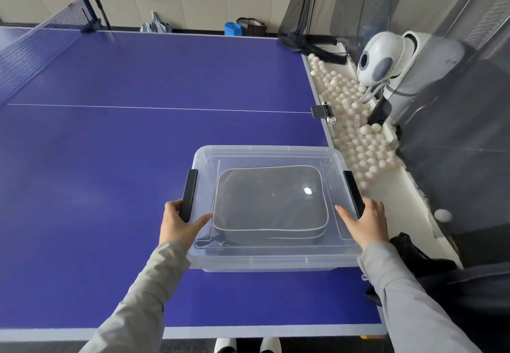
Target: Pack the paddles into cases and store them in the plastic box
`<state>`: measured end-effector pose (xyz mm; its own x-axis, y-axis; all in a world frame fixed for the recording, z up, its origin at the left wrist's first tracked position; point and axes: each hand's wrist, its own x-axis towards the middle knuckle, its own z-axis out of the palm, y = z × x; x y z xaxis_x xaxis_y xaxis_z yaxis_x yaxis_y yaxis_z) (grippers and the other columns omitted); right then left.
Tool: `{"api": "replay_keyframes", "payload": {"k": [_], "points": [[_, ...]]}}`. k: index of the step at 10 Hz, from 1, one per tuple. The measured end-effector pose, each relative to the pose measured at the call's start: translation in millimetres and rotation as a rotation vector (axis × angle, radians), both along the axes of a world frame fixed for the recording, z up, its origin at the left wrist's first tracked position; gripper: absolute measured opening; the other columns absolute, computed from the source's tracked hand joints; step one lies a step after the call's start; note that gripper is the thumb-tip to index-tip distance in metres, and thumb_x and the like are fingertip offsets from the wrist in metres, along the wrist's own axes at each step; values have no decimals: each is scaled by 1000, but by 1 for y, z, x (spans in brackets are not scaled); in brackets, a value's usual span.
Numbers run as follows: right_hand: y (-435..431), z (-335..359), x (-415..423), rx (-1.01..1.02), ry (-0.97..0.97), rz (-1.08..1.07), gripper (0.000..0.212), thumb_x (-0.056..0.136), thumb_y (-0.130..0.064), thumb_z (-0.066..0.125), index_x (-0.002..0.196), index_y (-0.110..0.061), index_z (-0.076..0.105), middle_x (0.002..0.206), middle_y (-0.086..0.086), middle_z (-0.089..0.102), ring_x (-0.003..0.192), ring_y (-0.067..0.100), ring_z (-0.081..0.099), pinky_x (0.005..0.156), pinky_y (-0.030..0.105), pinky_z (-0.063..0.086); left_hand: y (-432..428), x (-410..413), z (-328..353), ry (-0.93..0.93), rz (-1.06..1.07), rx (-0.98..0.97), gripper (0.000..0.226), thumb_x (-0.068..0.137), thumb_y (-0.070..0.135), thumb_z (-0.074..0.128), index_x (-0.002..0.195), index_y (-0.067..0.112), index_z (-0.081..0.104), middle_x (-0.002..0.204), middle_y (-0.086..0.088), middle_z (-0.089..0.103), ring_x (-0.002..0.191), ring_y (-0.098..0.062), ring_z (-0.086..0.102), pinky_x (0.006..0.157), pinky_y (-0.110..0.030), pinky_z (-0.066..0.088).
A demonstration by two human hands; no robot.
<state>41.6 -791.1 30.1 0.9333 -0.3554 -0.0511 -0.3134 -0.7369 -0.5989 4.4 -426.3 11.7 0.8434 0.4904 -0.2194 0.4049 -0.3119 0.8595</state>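
1. Spanning most of the frame, the blue table-tennis table (110, 159) carries the task's thing at lower centre-right, close to the table's right edge. A sideways shove could, I judge, send it over that edge towards the small white balls (353, 132) heaped at the right.
2. The clear rectangular plastic box (270, 263) stands flat with its lid on. Its long axis runs left to right across the frame, turned slightly, and one long wall faces the person. If it is lifted with a clip not fully seated, the lid may spring loose and the box may drop.
3. The dark grey soft paddle case with pale piping (270, 201) lies flat inside, broad face up. Its long axis also runs left to right, parallel to the box's. Free room shows around it, so a tilt would probably let it slide and shift the weight.
4. The left hand (179, 224) curls its fingers round the near end of the left black plastic latch (189, 194), thumb stretched onto the lid. The right hand (364, 223) grips the right black plastic latch (352, 191) likewise, thumb lying on the lid.
5. Both latches stand along the short sides. Whether they are snapped home I cannot tell, and pressing them unevenly could nip a finger.
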Motion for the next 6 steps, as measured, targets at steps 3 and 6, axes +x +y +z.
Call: {"api": "replay_keyframes", "payload": {"k": [3, 6], "points": [[6, 10, 1, -8, 113, -11, 76, 84, -45, 63, 139, -2, 34, 140, 17, 36, 130, 33, 35, 106, 45, 32, 8, 3, 6, 196, -61, -12, 67, 77, 41, 73, 132, 17, 41, 116, -3, 58, 100, -24, 57, 88, -36, 47], [46, 37, 22, -136, -72, 151, 62, 93, -37, 52, 139, 0, 34, 143, 18, 40, 132, 31, 35, 109, 36, 26, -14, 24, 41, 74, -358, 711, 91, 85, 61, 50, 151, 19, 4, 160, -1, 5, 147, -22, 5, 116, -39, 14]]}}
